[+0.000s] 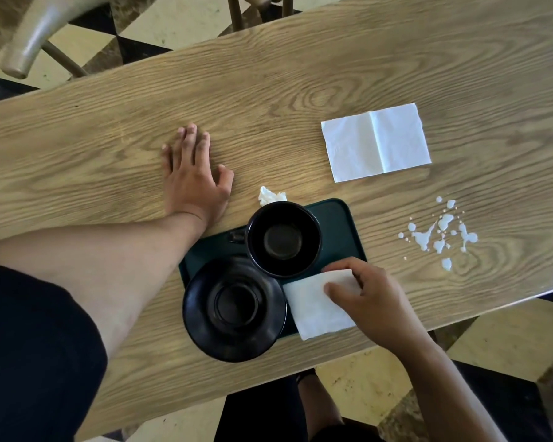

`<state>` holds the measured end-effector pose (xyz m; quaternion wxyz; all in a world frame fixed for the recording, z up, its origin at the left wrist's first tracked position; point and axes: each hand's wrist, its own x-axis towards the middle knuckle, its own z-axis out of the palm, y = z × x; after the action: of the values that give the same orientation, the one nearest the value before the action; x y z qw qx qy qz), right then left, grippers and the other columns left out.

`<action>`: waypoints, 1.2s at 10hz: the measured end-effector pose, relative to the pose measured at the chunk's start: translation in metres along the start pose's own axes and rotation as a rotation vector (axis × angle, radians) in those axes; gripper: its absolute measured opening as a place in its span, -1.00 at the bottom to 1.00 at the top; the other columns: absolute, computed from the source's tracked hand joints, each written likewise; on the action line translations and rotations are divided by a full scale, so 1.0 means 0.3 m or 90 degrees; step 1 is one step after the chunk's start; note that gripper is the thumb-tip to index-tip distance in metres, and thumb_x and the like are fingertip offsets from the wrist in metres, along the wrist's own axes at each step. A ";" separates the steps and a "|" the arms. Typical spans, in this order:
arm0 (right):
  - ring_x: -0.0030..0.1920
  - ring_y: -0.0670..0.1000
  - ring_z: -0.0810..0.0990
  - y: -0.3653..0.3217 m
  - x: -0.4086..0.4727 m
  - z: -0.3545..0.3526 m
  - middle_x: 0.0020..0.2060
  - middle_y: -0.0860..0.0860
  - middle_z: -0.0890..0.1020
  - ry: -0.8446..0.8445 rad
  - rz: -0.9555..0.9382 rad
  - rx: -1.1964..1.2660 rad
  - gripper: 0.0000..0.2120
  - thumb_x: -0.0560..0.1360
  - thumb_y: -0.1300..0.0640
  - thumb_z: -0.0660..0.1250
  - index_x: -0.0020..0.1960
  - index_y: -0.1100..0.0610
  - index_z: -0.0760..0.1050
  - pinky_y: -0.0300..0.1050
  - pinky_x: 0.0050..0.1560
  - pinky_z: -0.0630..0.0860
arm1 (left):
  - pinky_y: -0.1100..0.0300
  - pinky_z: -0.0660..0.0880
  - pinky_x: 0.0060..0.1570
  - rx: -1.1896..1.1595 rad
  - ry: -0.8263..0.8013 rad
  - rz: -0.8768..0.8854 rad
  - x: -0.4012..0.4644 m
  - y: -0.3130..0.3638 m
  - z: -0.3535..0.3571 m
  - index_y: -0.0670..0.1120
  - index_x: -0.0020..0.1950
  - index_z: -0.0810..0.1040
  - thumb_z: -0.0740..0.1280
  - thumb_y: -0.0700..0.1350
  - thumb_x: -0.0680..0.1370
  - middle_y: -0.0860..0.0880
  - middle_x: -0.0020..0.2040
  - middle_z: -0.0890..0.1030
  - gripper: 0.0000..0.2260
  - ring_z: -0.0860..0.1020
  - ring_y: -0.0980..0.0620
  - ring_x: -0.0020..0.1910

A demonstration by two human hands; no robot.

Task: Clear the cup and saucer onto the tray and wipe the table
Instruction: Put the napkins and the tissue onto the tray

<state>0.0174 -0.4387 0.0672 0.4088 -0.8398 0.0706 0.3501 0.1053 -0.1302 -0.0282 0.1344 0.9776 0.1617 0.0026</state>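
Pinching a folded white napkin (316, 306) between thumb and fingers, our right hand (374, 301) holds it at the near right corner of the dark tray (342, 224), while our left hand (193, 177) lies flat and spread on the wooden table (109, 148), gripping nothing. We judge the clearing done: the black cup (283, 239) stands upright on the tray and the black saucer (233, 309) sits at its near left end, overhanging the edge. The wiping step looks to be in hand. Next we need to carry the napkin right to the white spill (438, 236), which lies on the table well apart from the tray, and press it flat there.

We see the cup as empty, though its dark inside makes a thin residue hard to rule out. A crumpled tissue (270, 196) lies just beyond the cup, and a second napkin (375, 141) lies unfolded farther off.
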 end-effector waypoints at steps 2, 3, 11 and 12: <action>-0.14 -0.19 0.62 0.004 0.012 -0.007 -0.16 -0.13 0.67 0.102 -0.032 -0.063 -0.68 0.53 0.12 0.44 0.25 -0.12 0.57 -0.49 -0.19 0.45 | -0.12 -0.12 0.63 0.001 -0.001 0.003 0.001 0.004 -0.003 -0.16 0.61 0.26 0.15 0.05 0.58 -0.14 0.68 0.14 -0.39 0.01 -0.08 0.67; -0.09 -0.18 0.62 0.014 -0.002 -0.014 -0.09 -0.12 0.68 0.138 -0.045 -0.107 -0.64 0.53 0.13 0.44 0.32 -0.04 0.56 -0.54 -0.12 0.41 | -0.12 -0.12 0.63 0.002 -0.002 0.003 0.000 0.004 -0.005 -0.17 0.62 0.26 0.14 0.05 0.58 -0.14 0.68 0.14 -0.38 0.01 -0.08 0.67; 0.01 -0.06 0.52 0.104 -0.021 0.015 0.00 -0.08 0.46 0.197 -0.068 -0.141 -0.55 0.49 0.10 0.52 0.35 -0.04 0.54 -0.08 0.02 0.59 | -0.16 -0.07 0.62 -0.002 0.016 0.007 0.007 0.000 0.008 -0.16 0.60 0.29 0.16 0.05 0.57 -0.15 0.67 0.18 -0.38 0.06 -0.10 0.66; -0.01 -0.08 0.51 0.110 -0.015 0.005 -0.01 -0.09 0.47 0.194 -0.078 -0.140 -0.57 0.50 0.12 0.51 0.34 -0.05 0.55 -0.12 0.00 0.57 | -0.15 -0.08 0.62 -0.003 0.016 0.005 0.010 0.000 0.007 -0.16 0.60 0.28 0.16 0.05 0.57 -0.14 0.67 0.17 -0.38 0.05 -0.09 0.67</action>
<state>0.0000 -0.4601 0.0484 0.3195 -0.9255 0.0422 0.1989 0.1083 -0.1298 -0.0303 0.1350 0.9778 0.1592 0.0155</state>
